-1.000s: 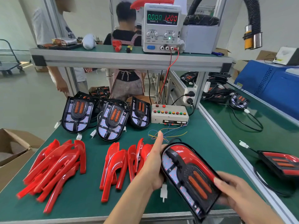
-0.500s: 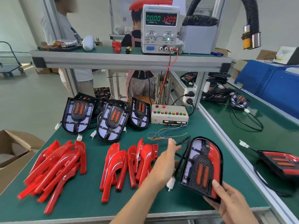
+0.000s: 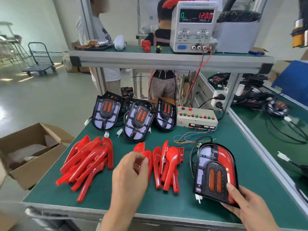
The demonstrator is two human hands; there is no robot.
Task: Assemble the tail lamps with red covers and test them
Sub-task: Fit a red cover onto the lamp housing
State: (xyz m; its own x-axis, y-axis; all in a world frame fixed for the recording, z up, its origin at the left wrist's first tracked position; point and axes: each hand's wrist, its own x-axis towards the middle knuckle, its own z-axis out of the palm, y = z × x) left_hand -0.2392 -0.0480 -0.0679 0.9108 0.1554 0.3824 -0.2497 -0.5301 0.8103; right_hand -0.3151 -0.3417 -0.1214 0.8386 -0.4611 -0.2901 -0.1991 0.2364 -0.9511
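Note:
A black tail lamp [image 3: 215, 170] with a red cover fitted along its right side lies on the green bench mat [image 3: 166, 202] at the front right. My right hand [image 3: 246, 207] grips its near right corner, thumb on top. My left hand [image 3: 131, 172] hovers over the middle pile of loose red covers [image 3: 170, 164], its fingers curled around the leftmost cover [image 3: 144, 155]. A second pile of red covers [image 3: 88, 164] lies further left. Three bare tail lamps [image 3: 139, 120] lean at the back.
A button test box [image 3: 196, 117] with loose coloured wires [image 3: 188, 139] sits behind the held lamp. A power supply [image 3: 193, 25] reading 12.00 stands on the upper shelf. An open cardboard box [image 3: 30, 152] is at the left. Two people stand behind the bench.
My left hand let go of the lamp's cable and moved left onto the middle pile of covers. My right hand lowered the lamp onto the mat.

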